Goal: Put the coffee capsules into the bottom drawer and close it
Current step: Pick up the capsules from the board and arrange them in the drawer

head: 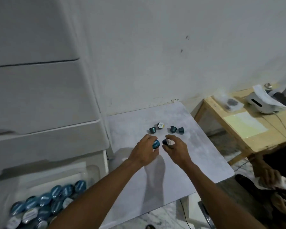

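On a grey table (196,146), my left hand (145,151) grips a blue-lidded coffee capsule (156,143). Beside it my right hand (175,149) holds a dark capsule with a pale lid (167,142). Just beyond my hands several more capsules lie on the table: a teal one (152,130), a white-and-yellow-lidded one (160,125), another teal one (173,129) and a dark one (181,130). At lower left the bottom drawer (92,171) of a white plastic drawer unit stands pulled out, with several blue-lidded capsules (45,204) inside.
The white drawer unit (40,96) fills the left side, its upper drawers shut. A wooden table (238,129) at right carries a white headset (264,103) and a small bag. Another person's hands (271,180) are at lower right. A white wall stands behind.
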